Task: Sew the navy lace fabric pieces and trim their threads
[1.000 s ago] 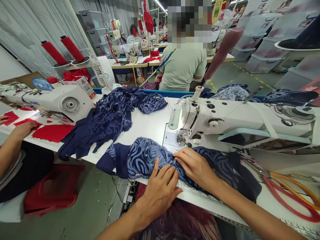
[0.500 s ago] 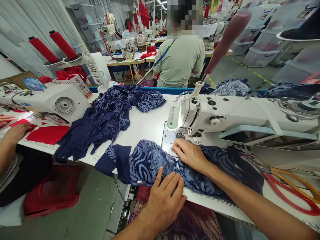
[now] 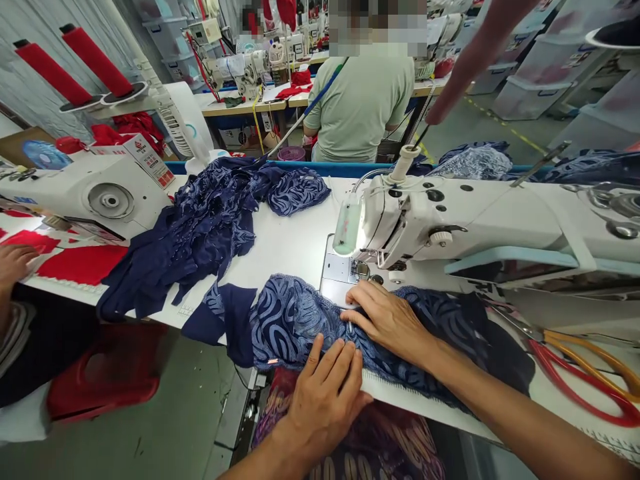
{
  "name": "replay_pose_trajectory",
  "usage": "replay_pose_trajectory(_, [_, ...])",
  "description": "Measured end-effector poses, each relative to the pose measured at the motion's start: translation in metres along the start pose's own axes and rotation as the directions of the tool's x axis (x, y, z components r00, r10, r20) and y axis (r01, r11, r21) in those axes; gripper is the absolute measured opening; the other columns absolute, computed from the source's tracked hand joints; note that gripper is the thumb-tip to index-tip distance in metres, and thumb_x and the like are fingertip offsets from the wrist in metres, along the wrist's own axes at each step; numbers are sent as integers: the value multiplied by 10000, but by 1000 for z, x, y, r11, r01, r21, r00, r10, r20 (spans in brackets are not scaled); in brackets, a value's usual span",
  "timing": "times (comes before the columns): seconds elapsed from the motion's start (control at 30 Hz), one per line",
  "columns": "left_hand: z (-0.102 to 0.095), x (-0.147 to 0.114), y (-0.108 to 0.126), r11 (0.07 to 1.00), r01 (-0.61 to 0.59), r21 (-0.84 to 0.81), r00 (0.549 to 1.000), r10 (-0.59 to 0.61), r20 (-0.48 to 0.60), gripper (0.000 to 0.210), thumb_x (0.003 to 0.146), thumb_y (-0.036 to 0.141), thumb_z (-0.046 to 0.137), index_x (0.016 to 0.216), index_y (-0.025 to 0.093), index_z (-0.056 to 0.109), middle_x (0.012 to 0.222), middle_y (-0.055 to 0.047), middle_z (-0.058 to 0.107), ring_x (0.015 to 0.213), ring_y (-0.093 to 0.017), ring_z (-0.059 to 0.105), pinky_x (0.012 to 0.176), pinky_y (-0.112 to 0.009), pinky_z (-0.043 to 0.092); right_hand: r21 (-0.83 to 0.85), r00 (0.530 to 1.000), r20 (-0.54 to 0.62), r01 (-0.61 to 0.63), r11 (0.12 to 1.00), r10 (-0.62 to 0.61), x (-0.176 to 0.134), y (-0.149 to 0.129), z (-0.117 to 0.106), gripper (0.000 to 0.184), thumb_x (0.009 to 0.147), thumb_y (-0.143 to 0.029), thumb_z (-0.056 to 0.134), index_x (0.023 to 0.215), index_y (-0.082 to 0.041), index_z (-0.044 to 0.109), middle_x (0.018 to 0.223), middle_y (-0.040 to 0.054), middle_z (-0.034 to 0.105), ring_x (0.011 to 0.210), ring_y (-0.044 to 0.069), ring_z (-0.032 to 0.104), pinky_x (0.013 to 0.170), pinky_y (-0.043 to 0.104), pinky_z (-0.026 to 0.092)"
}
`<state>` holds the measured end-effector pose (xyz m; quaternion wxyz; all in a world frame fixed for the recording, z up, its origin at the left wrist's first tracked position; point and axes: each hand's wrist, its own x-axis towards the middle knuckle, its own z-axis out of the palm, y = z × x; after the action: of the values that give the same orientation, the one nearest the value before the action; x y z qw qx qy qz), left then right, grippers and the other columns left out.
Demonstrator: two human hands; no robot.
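A dark blue garment piece [image 3: 280,320] with a pale swirl pattern lies along the front of the sewing table. My left hand [image 3: 327,383] rests flat on its near edge, fingers stretched out. Further right, my right hand [image 3: 393,323] lies over the same fabric, just below the presser foot [image 3: 362,269] of the white sewing machine [image 3: 415,223]. Its thumb and forefinger are apart; the other fingers are partly hidden. Beneath the thumb shows a small shiny thing, too small to name. The fabric lies in front of the needle plate [image 3: 335,268].
Large scissors [image 3: 583,383] with red and orange handles lie at the right. Dark blue pieces [image 3: 200,233] are heaped at the left. A co-worker's hand [image 3: 15,263] is beside red fabric [image 3: 83,263] at the neighbouring machine [image 3: 90,200]. Another person [image 3: 363,110] sits ahead.
My right hand has drawn back slightly from the presser foot, and its thumb has parted from the forefinger. My left hand stays on the fabric. The camera view has shifted a little.
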<state>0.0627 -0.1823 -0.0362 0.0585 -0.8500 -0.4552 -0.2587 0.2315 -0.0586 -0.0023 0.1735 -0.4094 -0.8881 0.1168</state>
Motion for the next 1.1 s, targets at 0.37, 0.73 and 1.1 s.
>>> replay_pose_trajectory(0.37, [-2, -7, 6, 997, 13, 81, 1000, -14, 15, 445, 974, 353, 495, 1346, 113, 533, 1333, -103, 612, 1272, -243, 530, 1147, -474, 378, 38, 999, -32, -15, 999, 16, 0, -2, 1, 155, 948, -347, 570, 867, -222, 527, 878, 24, 582, 853, 185, 550, 710, 280, 416])
replay_pose_trajectory(0.73, [-20, -12, 11, 995, 38, 93, 998, -43, 51, 441, 988, 350, 446, 1393, 179, 473, 1389, -65, 573, 1323, -267, 499, 1247, -504, 204, 75, 994, -98, 56, 996, -48, -59, -20, -47, 183, 1008, -297, 407, 1041, -228, 573, 1033, 70, 627, 973, 204, 590, 847, 345, 481])
replay_pose_trajectory(1.1, [-93, -72, -62, 981, -43, 191, 988, 70, -137, 497, 929, 68, 415, 1385, 239, 510, 1072, -56, 681, 989, -166, 652, 1187, -548, 258, -270, 946, -212, 184, 945, -245, -145, -56, -26, 322, 877, -40, 442, 1126, -149, 613, 962, 99, 653, 845, 197, 592, 768, 331, 500])
